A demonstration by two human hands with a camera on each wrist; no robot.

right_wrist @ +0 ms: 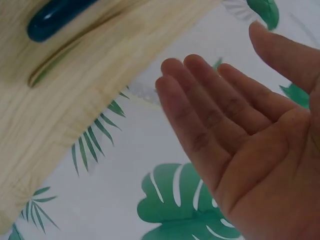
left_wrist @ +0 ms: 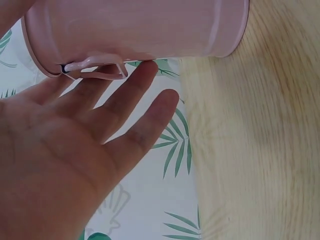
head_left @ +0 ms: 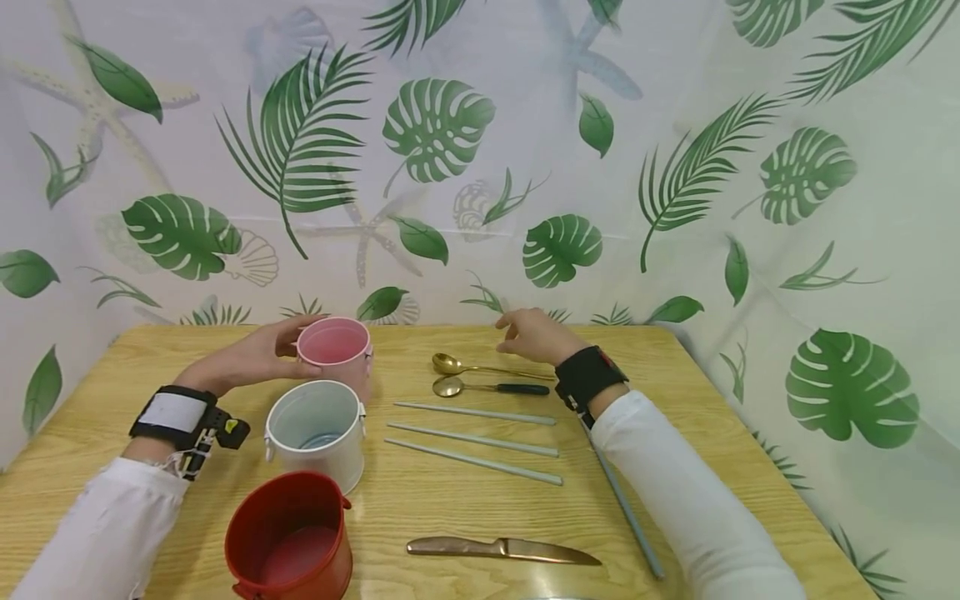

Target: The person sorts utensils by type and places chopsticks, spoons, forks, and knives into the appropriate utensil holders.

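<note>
My left hand [head_left: 251, 354] is at the pink bucket [head_left: 348, 371] at the table's back left, thumb on its near side and fingers round its far side. In the left wrist view, some fingers pass behind the bucket's small side handle [left_wrist: 97, 67]; the other fingertips reach toward its wall. My right hand [head_left: 542, 335] hovers over the back of the table with nothing in it, its fingers loosely bent. Below it lie a gold ladle-like spoon [head_left: 480, 369] and a spoon with a dark handle [head_left: 521, 389]. The right wrist view shows the palm [right_wrist: 270, 165] bare.
A white bucket [head_left: 315, 425] and a red bucket [head_left: 288, 537] stand in front of the pink one. Several pale green chopsticks lie mid-table, one of them a chopstick [head_left: 626, 508] beneath the right forearm. A knife [head_left: 502, 549] lies near the front. A leaf-print curtain [head_left: 480, 167] hangs behind.
</note>
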